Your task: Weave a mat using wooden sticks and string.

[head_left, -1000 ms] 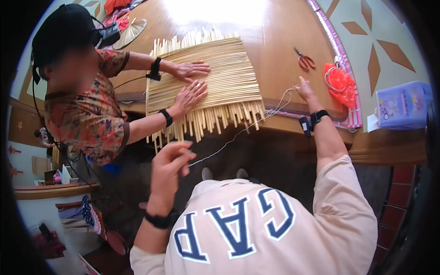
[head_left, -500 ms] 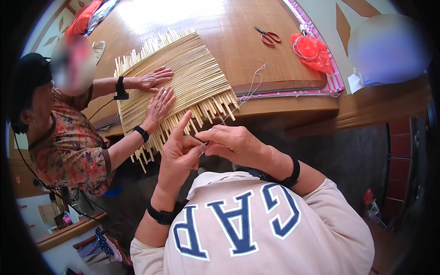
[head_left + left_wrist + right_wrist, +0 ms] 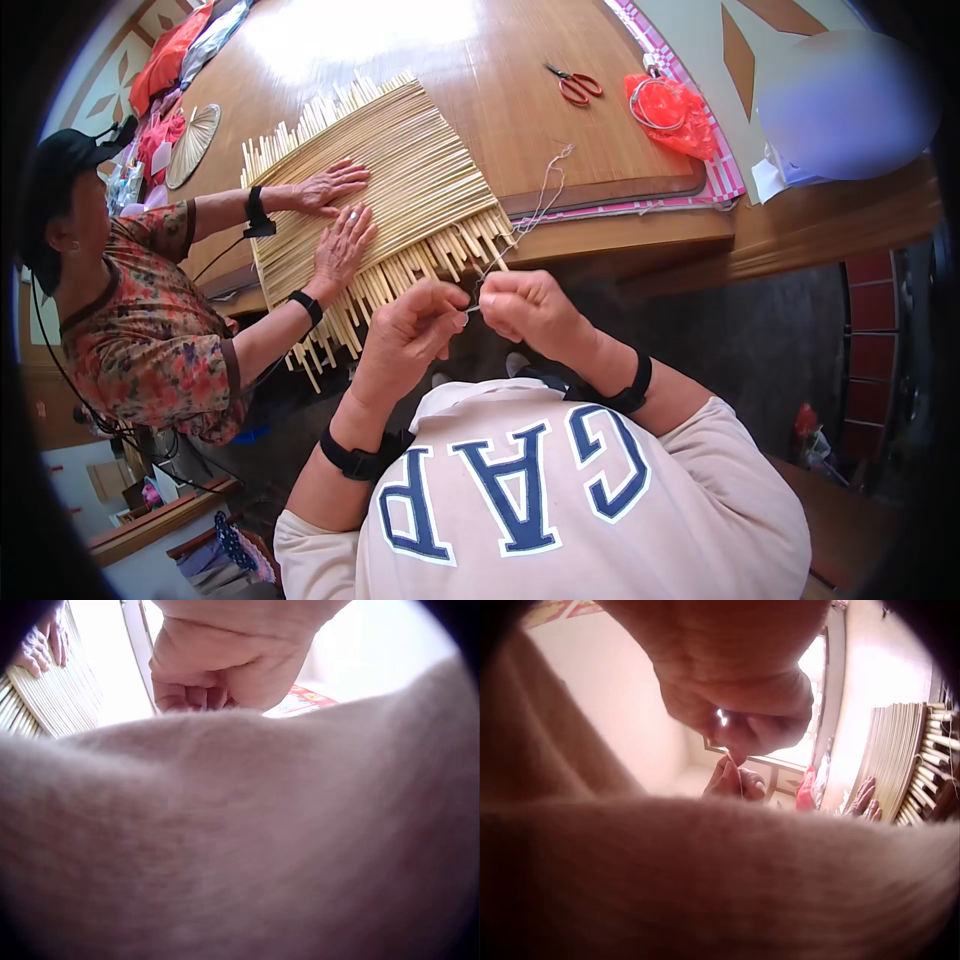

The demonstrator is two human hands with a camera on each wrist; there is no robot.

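In the head view my left hand and right hand are close together in front of my chest, fingers curled. Between them they pinch a thin white thread, a short length of which bridges the fingertips. The rest of this thread trails up past a mat of pale thin sticks onto the table. The right wrist view shows my right hand from beneath, with left fingertips meeting it. In the left wrist view, my left hand has its fingers bent inward.
Another person's two hands lie flat on the mat. Red-handled pliers, a red plastic bag with a wire coil, and a fan are on the wooden table. Its front edge runs beyond my hands.
My right hand, earlier stretched out over the table with the thread, has come back beside my left. Since half a second ago, fingers of both hands have curled in. The head view has shifted.
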